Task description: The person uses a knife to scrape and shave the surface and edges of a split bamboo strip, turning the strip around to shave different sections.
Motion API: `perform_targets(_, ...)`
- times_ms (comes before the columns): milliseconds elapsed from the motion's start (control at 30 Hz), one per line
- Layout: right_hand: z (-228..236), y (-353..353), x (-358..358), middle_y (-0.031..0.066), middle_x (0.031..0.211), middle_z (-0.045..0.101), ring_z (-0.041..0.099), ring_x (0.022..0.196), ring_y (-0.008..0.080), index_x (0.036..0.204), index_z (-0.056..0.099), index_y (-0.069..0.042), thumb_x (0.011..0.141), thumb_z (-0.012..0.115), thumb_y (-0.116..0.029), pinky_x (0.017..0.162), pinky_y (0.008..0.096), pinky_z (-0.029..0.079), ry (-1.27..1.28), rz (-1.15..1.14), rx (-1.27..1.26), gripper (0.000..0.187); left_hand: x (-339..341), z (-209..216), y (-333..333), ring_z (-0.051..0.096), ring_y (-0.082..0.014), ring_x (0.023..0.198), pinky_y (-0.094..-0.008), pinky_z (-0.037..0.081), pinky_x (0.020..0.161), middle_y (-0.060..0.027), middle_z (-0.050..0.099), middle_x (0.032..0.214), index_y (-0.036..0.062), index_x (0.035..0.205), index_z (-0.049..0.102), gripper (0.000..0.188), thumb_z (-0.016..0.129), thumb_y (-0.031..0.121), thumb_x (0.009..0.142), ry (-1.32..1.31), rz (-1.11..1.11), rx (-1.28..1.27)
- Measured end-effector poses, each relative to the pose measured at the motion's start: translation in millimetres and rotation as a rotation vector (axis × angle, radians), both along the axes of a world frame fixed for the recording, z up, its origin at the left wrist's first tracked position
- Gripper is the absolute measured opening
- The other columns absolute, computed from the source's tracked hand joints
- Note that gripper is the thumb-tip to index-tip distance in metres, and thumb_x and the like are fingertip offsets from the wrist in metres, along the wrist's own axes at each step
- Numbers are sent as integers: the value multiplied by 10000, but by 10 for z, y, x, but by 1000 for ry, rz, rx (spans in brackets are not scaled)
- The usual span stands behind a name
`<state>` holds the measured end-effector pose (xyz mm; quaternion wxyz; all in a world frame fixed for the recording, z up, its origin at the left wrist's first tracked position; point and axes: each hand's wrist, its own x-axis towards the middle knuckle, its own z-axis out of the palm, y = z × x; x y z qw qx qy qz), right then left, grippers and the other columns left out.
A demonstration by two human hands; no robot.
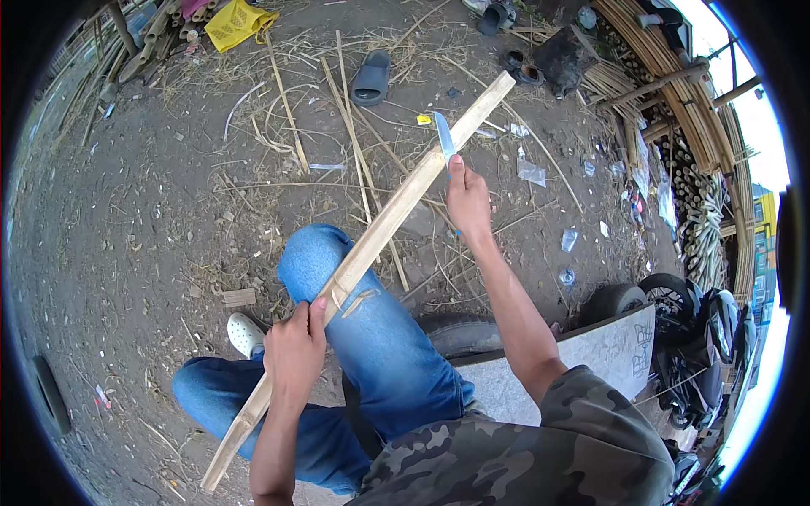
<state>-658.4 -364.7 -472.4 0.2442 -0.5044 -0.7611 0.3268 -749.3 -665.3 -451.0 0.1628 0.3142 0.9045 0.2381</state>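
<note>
A long split bamboo strip (392, 215) slants across my raised thigh, its far end up to the right and its near end low at the left. My left hand (294, 350) is closed around its lower part, thumb on top, beside my knee. In my right hand (468, 198) is a knife (445, 135), its bluish blade pointing away from me and lying against the strip's upper part. The fingers are wrapped around the handle, which they mostly hide. Thin curled shavings (360, 303) rest on my jeans next to the strip.
Loose bamboo slats (354, 139) and litter lie over the dirt ground ahead. A grey slide sandal (371, 78) is beyond the strip. A grey board (582, 354) and tyre (460, 335) are by my right side, near a parked motorcycle (700, 354). Bamboo poles (700, 194) are stacked far right.
</note>
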Motion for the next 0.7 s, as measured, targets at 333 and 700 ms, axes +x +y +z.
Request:
perform_targets(333,-51,-574,180,-8,523,396,365,501,88,674,477,-16,1038,404,-430,458,319,299,139,24,-70,556,6,-54,-1,611,-460,593,-535,480,547,-262,592,607,14,753,616,460,478,379,997,18,-1,22)
perform_targets(700,5,-177,142,178,573,512,540,568,295,784,588,60,1019,367,-487,590,446,416,-83,144,-103,635,3,-86,32,608,-466,608,-538,473,566,-273,589,619,-2,766,620,472,461,372,1005,-65,-12,76)
